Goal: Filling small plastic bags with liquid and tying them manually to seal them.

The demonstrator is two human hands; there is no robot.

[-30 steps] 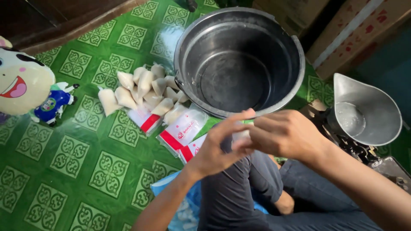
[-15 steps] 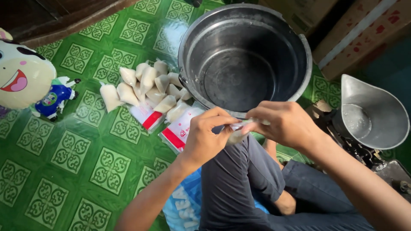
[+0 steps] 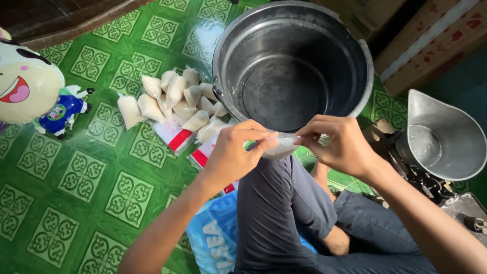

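Since a second ago we have raised both hands toward twelve o'clock, from our lap to the near rim of the grey bucket [image 3: 291, 66]. Our left hand [image 3: 236, 152] and right hand [image 3: 345, 147] now pinch opposite ends of a small clear bag [image 3: 280, 146], stretched between them above our knee, so the bag looks under firm control; the filled bags [image 3: 175, 101] lie on the floor at ten o'clock.

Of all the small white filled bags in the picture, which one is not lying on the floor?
The small clear plastic bag of white filling held between the left hand and right hand, above the knee. The other white bags lie heaped on the green patterned floor.
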